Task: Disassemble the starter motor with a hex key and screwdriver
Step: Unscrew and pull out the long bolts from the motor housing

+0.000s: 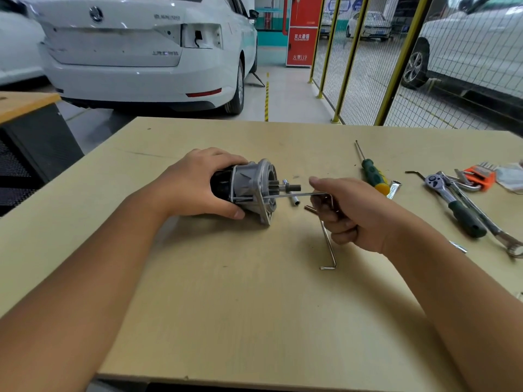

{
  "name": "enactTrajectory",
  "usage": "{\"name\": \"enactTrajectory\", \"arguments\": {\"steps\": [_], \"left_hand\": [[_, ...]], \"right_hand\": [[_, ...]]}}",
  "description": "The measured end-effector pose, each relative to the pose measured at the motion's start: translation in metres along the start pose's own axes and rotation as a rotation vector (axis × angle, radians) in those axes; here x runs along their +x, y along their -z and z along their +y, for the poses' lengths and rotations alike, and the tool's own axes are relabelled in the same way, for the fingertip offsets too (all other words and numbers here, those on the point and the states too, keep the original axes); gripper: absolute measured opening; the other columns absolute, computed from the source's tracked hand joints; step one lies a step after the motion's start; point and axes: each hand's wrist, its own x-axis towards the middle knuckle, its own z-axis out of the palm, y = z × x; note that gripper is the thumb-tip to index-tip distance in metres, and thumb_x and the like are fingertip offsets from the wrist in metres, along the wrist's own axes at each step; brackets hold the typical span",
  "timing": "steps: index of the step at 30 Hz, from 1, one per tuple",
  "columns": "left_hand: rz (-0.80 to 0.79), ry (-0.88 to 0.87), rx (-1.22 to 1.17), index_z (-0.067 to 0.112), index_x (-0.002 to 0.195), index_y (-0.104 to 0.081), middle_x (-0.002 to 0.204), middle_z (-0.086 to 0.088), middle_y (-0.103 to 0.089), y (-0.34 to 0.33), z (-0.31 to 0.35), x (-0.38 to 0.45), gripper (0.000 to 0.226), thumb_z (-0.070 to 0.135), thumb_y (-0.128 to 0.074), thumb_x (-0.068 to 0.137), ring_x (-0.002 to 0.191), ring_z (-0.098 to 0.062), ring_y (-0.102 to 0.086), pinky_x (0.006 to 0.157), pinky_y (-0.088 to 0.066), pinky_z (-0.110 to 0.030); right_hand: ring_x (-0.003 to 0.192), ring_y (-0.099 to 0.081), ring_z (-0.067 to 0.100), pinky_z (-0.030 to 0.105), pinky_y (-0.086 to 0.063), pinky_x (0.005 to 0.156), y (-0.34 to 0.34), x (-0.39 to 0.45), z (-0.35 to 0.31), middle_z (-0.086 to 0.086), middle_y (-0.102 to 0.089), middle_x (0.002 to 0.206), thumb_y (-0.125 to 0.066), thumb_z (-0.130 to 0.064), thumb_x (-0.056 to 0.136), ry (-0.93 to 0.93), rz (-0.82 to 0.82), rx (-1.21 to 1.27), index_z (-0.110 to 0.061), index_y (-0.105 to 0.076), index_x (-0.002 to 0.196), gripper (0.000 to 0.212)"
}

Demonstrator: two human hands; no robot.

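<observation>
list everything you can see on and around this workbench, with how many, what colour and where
starter motor: 1, black and silver, table centre, on its side
hex key: 1, silver, running into the motor flange
loose hex key: 1, silver, near the right hand
small sockets: 2, silver, right of the motor
screwdriver: 1, green and yellow, right of centre
ratchet: 1, green handle, far right
hex key set: 1, orange holder, far right
table: 1, tan
cars: white, behind
left hand: grips the motor
right hand: holds the hex key

The red cabinet [301, 31] carries white Chinese characters and "119" near its foot. The white car [135, 49] wears a round badge; its boot lettering is blurred.
</observation>
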Motion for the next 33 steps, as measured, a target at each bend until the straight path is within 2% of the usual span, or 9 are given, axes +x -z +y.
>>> {"name": "enactTrajectory", "arguments": {"steps": [3,8,12,14,17,21,23,28,33], "left_hand": [[-0.008,0.002,0.006,0.052,0.140,-0.052,0.136,0.022,-0.055,0.000,0.001,0.000,0.104,0.079,-0.080,0.044,0.128,-0.014,-0.048,0.110,-0.043,-0.048],[-0.002,0.004,0.008,0.049,0.142,-0.052,0.137,0.020,-0.055,0.001,0.001,-0.001,0.106,0.078,-0.078,0.044,0.129,-0.015,-0.048,0.110,-0.043,-0.048],[0.109,0.003,-0.036,0.049,0.153,-0.034,0.148,0.014,-0.051,0.000,0.009,-0.005,0.111,0.085,-0.070,0.054,0.136,-0.016,-0.043,0.113,-0.039,-0.050],[0.214,-0.112,-0.065,0.047,0.151,-0.041,0.150,0.014,-0.049,-0.003,0.018,-0.007,0.093,0.080,-0.068,0.067,0.139,-0.014,-0.041,0.114,-0.038,-0.055],[0.256,-0.299,-0.033,0.037,0.126,-0.071,0.150,0.006,-0.050,-0.015,0.037,-0.006,0.051,0.063,-0.069,0.082,0.141,-0.019,-0.041,0.110,-0.038,-0.061],[0.242,-0.397,0.108,0.027,0.104,-0.080,0.149,0.001,-0.055,-0.032,0.060,-0.003,0.022,0.041,-0.069,0.091,0.141,-0.026,-0.043,0.102,-0.040,-0.062],[0.225,-0.375,0.115,0.024,0.102,-0.079,0.148,0.002,-0.056,-0.035,0.064,-0.003,0.021,0.036,-0.065,0.093,0.141,-0.027,-0.043,0.101,-0.040,-0.062],[0.222,-0.368,0.081,0.019,0.096,-0.079,0.146,0.003,-0.058,-0.036,0.066,-0.005,0.006,0.021,-0.076,0.091,0.136,-0.026,-0.048,0.099,-0.041,-0.063],[0.228,-0.364,0.059,0.015,0.095,-0.078,0.142,0.003,-0.061,-0.033,0.067,-0.005,0.006,0.018,-0.076,0.090,0.132,-0.027,-0.052,0.097,-0.044,-0.063]], "right_hand": [[0.047,-0.017,0.013,0.019,-0.016,0.045,0.000,0.000,0.003,0.001,-0.033,0.061,-0.053,-0.034,0.103,0.065,-0.027,-0.020,-0.016,-0.049,0.069,0.038],[0.051,-0.025,0.013,0.023,-0.022,0.046,0.003,-0.001,0.006,0.006,-0.046,0.066,-0.062,-0.026,0.100,0.223,0.009,-0.120,-0.010,-0.066,0.074,0.031],[0.061,-0.035,0.022,0.026,-0.030,0.047,0.002,0.000,0.006,0.000,-0.055,0.060,-0.069,-0.028,0.096,0.301,0.100,-0.268,-0.014,-0.076,0.075,0.026],[0.066,-0.035,0.025,0.027,-0.031,0.049,0.002,0.001,0.007,0.001,-0.056,0.061,-0.071,-0.028,0.094,0.322,0.112,-0.255,-0.014,-0.078,0.077,0.023],[0.063,-0.035,0.024,0.028,-0.031,0.050,0.004,0.003,0.007,0.003,-0.055,0.062,-0.073,-0.028,0.092,0.339,0.098,-0.233,-0.011,-0.078,0.080,0.022],[0.055,-0.035,0.017,0.027,-0.031,0.048,0.005,0.002,0.006,0.005,-0.052,0.061,-0.073,-0.027,0.092,0.353,0.064,-0.191,-0.006,-0.077,0.081,0.024],[0.052,-0.034,0.015,0.026,-0.030,0.047,0.006,0.001,0.005,0.005,-0.053,0.061,-0.070,-0.030,0.094,0.334,0.030,-0.166,-0.005,-0.077,0.080,0.030],[0.042,-0.037,0.016,0.022,-0.031,0.043,0.017,-0.003,-0.003,0.013,-0.063,0.063,-0.051,-0.069,0.093,0.064,0.138,-0.217,-0.007,-0.075,0.066,0.072],[0.035,-0.031,0.018,0.018,-0.026,0.040,0.027,-0.006,-0.005,0.010,-0.052,0.053,-0.061,-0.073,0.081,-0.059,0.116,-0.337,-0.008,-0.070,0.056,0.070]]}}
